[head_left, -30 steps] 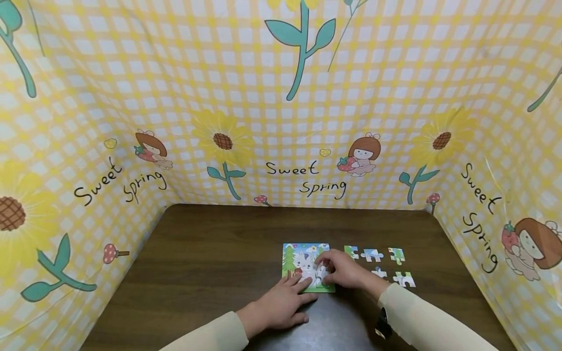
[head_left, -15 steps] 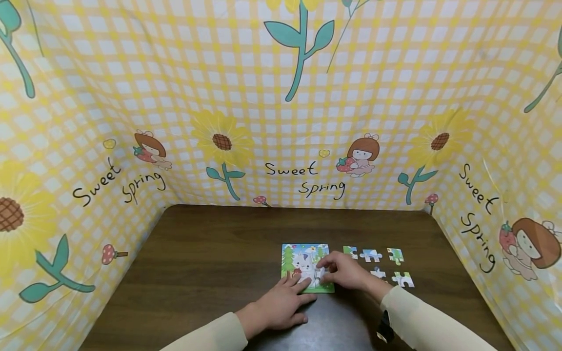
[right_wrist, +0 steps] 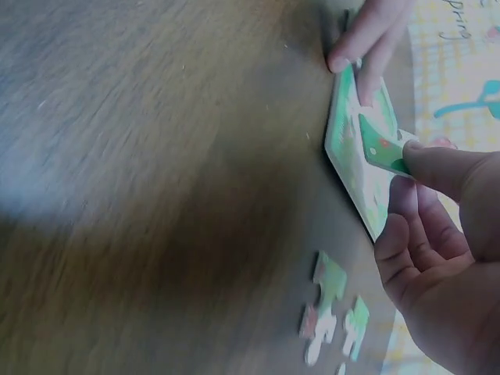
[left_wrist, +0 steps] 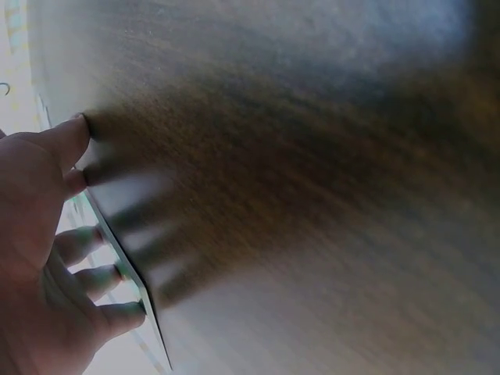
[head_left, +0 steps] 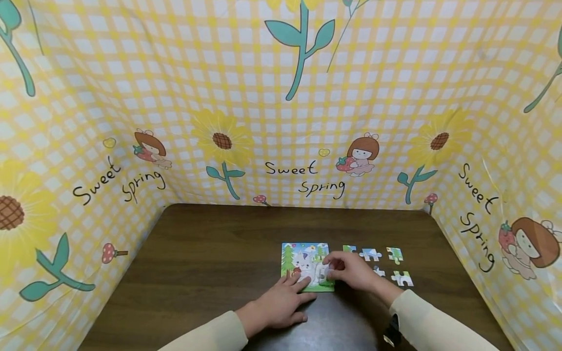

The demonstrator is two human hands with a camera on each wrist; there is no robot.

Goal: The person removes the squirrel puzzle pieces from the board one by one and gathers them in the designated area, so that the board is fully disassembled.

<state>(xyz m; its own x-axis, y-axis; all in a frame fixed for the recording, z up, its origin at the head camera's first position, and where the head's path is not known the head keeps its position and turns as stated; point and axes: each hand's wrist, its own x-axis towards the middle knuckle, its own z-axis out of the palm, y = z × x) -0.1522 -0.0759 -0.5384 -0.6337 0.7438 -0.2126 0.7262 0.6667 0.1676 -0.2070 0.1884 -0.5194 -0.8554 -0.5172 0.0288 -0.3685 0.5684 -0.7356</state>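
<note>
A square picture puzzle board point(head_left: 287, 251), printed with a white cartoon animal and green trees, lies flat on the table. My left hand point(head_left: 280, 304) rests at its lower left edge with fingers spread, their tips touching the board. At the board's right side my right hand point(head_left: 353, 270) pinches a puzzle piece point(right_wrist: 381, 148) between thumb and fingers. In the right wrist view that piece is green with small red dots, tilted over the board. Part of the board's right edge is hidden behind the right fingers.
Several loose puzzle pieces point(head_left: 371, 254) lie right of the board, some partly covered by the right hand. The brown table point(head_left: 210, 253) is enclosed by a yellow checked cloth point(head_left: 281, 122) at the back and sides. A black band point(head_left: 392, 331) is on the right wrist.
My right hand has shifted slightly right, and more of the board's right part and the pinched puzzle piece shows. My left hand has stayed in place.
</note>
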